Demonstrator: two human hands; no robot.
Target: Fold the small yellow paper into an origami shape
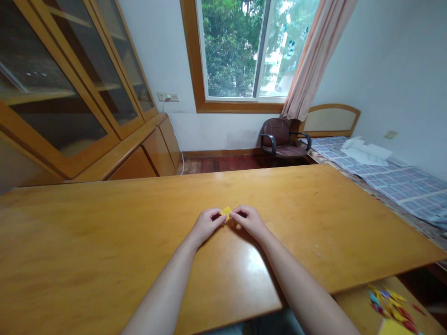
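Yellow paper (226, 212): we see a small folded piece just above the middle of the wooden table (104, 242), caught between our two hands, with only its top corner showing.
Left hand (206, 224): we hold it curled, thumb and fingertips pinched together on the paper's left edge. Whether the knuckles touch the wood, we cannot tell.
Right hand (248, 221): we have it closed the same way on the paper's right edge, its fingertips almost meeting those of the left.
Tabletop: we find it glossy and orange-brown, with window light shining on it between our forearms.
Lower surface (352, 302): to our right, below the table's near edge, we see coloured paper scraps (387, 302) scattered in red, yellow and blue.
Far side: we see a dark armchair (281, 137) under the window (240, 46), with a pink curtain (314, 56) hanging beside it.
Walls: we see a bed (401, 181) with a checked cover along the right and a glass-fronted cabinet (70, 93) along the left.
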